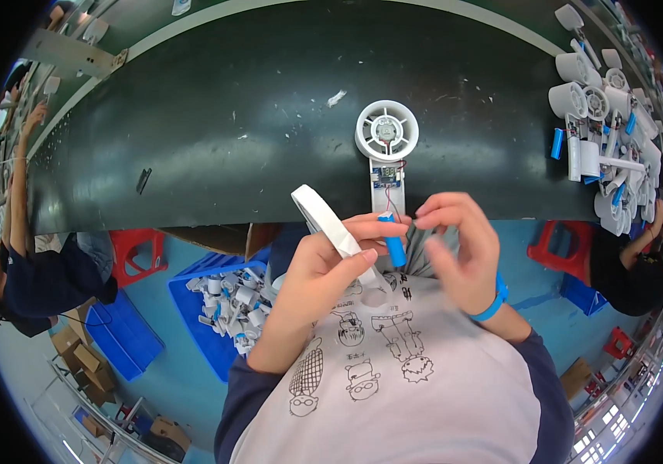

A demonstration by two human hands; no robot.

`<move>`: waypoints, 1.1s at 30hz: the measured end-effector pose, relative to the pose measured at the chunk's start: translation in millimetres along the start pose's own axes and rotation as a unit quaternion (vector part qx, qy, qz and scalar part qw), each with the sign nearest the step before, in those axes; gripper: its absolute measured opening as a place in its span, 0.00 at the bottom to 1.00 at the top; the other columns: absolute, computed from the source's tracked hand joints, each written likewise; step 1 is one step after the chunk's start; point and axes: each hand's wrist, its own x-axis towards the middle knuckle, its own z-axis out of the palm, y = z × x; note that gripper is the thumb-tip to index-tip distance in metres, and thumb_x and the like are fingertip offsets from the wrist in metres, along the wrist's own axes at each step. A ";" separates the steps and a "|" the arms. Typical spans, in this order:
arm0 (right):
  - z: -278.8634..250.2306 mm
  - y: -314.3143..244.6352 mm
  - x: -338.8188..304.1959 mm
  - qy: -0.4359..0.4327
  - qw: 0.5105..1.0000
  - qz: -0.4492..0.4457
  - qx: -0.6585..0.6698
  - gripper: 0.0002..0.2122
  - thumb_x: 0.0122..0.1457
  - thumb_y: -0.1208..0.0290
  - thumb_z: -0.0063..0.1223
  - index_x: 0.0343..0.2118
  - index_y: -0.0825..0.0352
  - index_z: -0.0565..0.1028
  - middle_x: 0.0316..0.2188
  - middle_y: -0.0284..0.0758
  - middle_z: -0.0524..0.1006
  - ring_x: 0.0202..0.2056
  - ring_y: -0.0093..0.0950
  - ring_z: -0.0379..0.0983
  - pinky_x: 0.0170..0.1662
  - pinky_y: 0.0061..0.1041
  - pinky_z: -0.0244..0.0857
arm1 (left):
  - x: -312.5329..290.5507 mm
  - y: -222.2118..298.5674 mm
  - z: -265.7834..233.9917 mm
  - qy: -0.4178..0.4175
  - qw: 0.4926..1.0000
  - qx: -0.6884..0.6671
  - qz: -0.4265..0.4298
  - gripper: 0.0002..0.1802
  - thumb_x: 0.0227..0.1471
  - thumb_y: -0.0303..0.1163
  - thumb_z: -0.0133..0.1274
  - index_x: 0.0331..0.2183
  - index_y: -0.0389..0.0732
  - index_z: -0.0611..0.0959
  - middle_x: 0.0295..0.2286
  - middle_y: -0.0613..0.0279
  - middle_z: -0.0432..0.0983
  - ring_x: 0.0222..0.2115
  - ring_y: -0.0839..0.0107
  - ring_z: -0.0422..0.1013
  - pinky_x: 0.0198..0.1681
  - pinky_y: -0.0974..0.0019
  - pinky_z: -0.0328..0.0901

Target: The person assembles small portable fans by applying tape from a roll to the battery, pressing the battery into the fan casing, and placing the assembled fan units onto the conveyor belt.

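Note:
My left hand is closed around a roll of white tape, seen nearly edge-on. Its fingertips reach to the top of a blue cylindrical battery, which hangs tilted in front of my shirt. Thin wires run from the battery side up to a small circuit board in the handle of a white handheld fan. That fan lies on the dark bench with its round head away from me. To the right of the battery, my right hand is raised with curved fingers apart, its thumb slightly blurred; nothing shows in it.
Fan parts with blue batteries are heaped on the bench's right. A blue crate of similar parts stands below left. Red stools and people flank me. A small black piece and white scraps lie on the bench.

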 end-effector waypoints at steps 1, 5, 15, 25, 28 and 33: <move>-5.9 7.6 3.5 -0.029 0.998 0.053 0.032 0.11 0.48 0.85 0.48 0.37 0.72 0.74 0.38 0.38 0.73 0.38 0.27 0.69 0.41 0.24 0.63 | 0.8 1.1 -2.2 -0.022 1.000 -0.020 0.001 0.16 0.52 0.18 0.44 0.43 0.29 0.78 0.48 0.51 0.71 0.47 0.68 0.68 0.50 0.66 0.63; 3.4 -1.7 26.9 -0.095 0.973 0.199 0.072 0.06 0.57 0.79 0.43 0.30 0.74 0.73 0.32 0.35 0.72 0.35 0.21 0.68 0.39 0.20 0.62 | 0.8 3.8 -3.2 -0.038 0.999 -0.024 -0.012 0.16 0.51 0.19 0.45 0.42 0.31 0.79 0.45 0.54 0.72 0.42 0.71 0.70 0.47 0.68 0.64; -9.3 -2.5 28.5 -0.130 0.988 -0.074 -0.023 0.21 0.47 0.67 0.62 0.44 0.67 0.71 0.47 0.39 0.71 0.43 0.31 0.68 0.44 0.29 0.61 | 4.0 11.8 -13.1 -0.002 0.999 -0.013 -0.038 0.17 0.47 0.21 0.46 0.41 0.29 0.79 0.39 0.53 0.76 0.37 0.70 0.73 0.45 0.68 0.65; -9.0 -1.3 38.2 -0.256 0.967 -0.010 0.010 0.33 0.36 0.73 0.70 0.49 0.70 0.69 0.43 0.38 0.76 0.37 0.28 0.73 0.42 0.28 0.63 | -2.3 15.2 -20.2 -0.039 0.998 -0.012 -0.055 0.19 0.48 0.21 0.46 0.44 0.29 0.77 0.41 0.47 0.75 0.42 0.66 0.73 0.45 0.65 0.66; -12.4 4.9 33.7 -0.209 0.971 0.065 0.091 0.32 0.35 0.75 0.70 0.49 0.69 0.70 0.44 0.36 0.76 0.35 0.22 0.73 0.39 0.24 0.63 | -5.4 19.7 -20.5 -0.024 0.996 -0.059 -0.067 0.19 0.49 0.19 0.45 0.45 0.30 0.75 0.42 0.48 0.74 0.44 0.66 0.71 0.46 0.64 0.66; 0.4 24.3 27.6 -0.165 0.963 0.044 0.208 0.31 0.38 0.75 0.70 0.48 0.70 0.69 0.42 0.43 0.76 0.36 0.23 0.73 0.41 0.24 0.62 | -1.0 14.1 -18.9 -0.138 0.973 0.017 -0.186 0.06 0.52 0.21 0.46 0.35 0.33 0.73 0.34 0.58 0.74 0.37 0.70 0.72 0.43 0.66 0.67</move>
